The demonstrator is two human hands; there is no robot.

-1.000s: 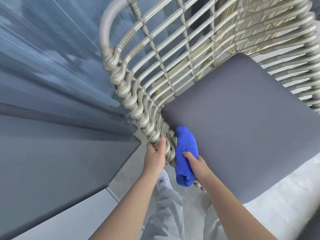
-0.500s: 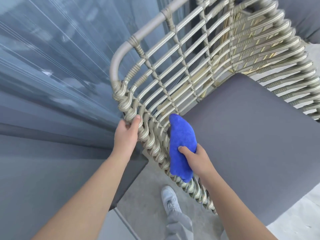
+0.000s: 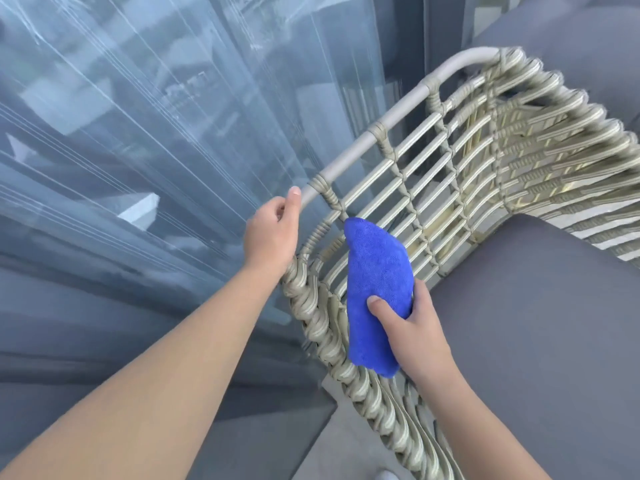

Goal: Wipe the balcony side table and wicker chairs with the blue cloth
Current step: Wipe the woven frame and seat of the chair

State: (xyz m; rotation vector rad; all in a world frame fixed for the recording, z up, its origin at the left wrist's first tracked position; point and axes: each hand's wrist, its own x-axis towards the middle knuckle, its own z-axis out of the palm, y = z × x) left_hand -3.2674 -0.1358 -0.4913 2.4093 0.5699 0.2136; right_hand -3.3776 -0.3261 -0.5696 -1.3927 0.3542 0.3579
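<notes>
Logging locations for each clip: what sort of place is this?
Most likely a balcony: a wicker chair with a grey seat cushion stands right beside a glass railing panel, on a pale outdoor-looking floor.

Location: residential balcony, high above ground.

A glass balustrade [image 3: 145,140] bounds the left side, with building rooftops visible far below through it. A wicker chair [image 3: 450,161] with a grey seat cushion [image 3: 540,323] stands just beside the glass on a pale floor [image 3: 332,441]; such outdoor furniture indicates a home.
</notes>
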